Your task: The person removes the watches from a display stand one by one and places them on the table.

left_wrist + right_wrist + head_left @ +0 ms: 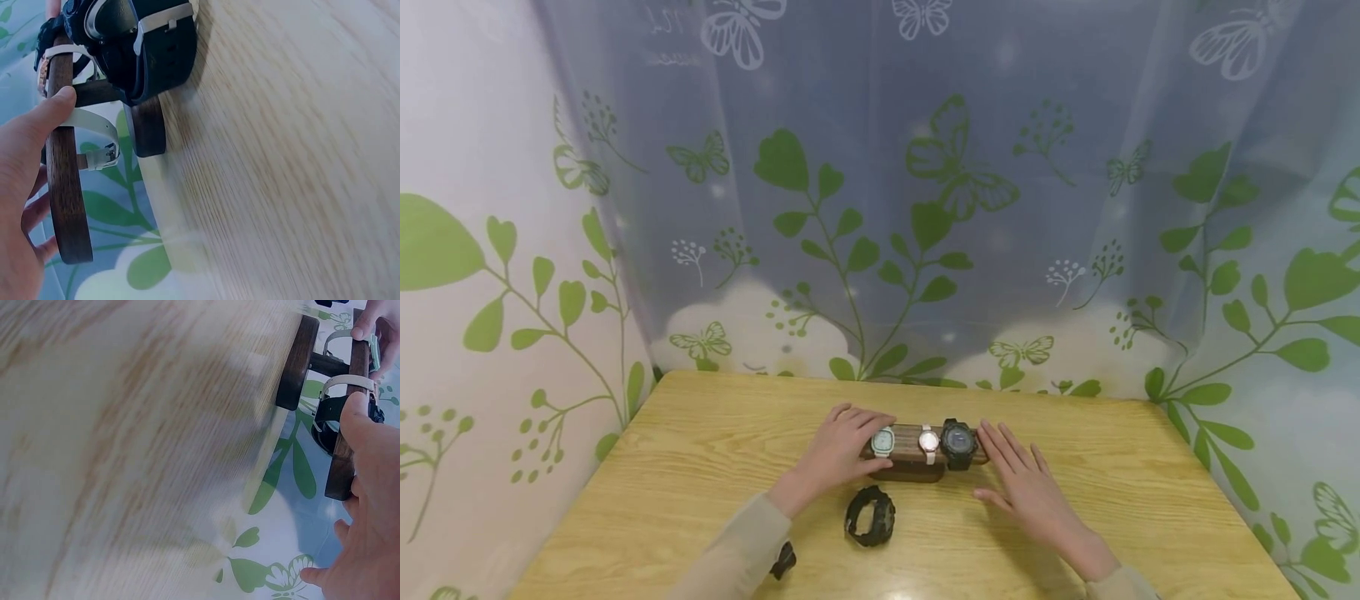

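Observation:
A dark wooden watch stand stands on the table, its bar carrying a mint-green square watch, a small white-strapped watch and a black watch. My left hand grips the bar's left end by the mint watch, thumb in front and fingers behind. At the other end, the fingers of my right hand lie straight beside the black watch, fingertips at the bar's end. Its thumb overlaps the bar in the right wrist view; contact there is hard to tell. Another black watch rests in front of the stand.
A small dark object lies near the left sleeve, partly hidden by it. The light wooden table meets a leaf-and-butterfly curtain at its back and both sides.

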Tool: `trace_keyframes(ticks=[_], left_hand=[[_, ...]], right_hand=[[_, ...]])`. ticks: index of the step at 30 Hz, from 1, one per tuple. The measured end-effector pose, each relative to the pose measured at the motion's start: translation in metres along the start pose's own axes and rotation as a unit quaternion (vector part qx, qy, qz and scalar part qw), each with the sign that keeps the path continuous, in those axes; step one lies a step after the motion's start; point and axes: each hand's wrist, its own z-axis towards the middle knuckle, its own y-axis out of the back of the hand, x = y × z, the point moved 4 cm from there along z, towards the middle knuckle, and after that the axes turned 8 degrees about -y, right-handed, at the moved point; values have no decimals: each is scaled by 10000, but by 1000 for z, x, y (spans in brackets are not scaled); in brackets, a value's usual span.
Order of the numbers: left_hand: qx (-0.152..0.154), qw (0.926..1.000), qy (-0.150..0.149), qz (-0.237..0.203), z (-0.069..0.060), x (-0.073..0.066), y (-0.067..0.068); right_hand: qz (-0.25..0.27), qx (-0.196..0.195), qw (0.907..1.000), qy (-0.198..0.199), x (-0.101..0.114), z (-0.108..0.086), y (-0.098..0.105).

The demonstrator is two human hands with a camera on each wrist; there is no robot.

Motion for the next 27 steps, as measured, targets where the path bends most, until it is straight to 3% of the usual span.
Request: trace_keyframes(ticks=[17,21,27], left_hand=[[95,9998,113,93,-20,17,10],[-9,9998,165,103,-27,23,12],[-159,9996,207,95,-37,32,17]], right_hand=[[-126,-9,9999,47,0,0,-1],[-112,-150,9998,114,1,0,0],[-135,-67,9999,72,2,0,1]])
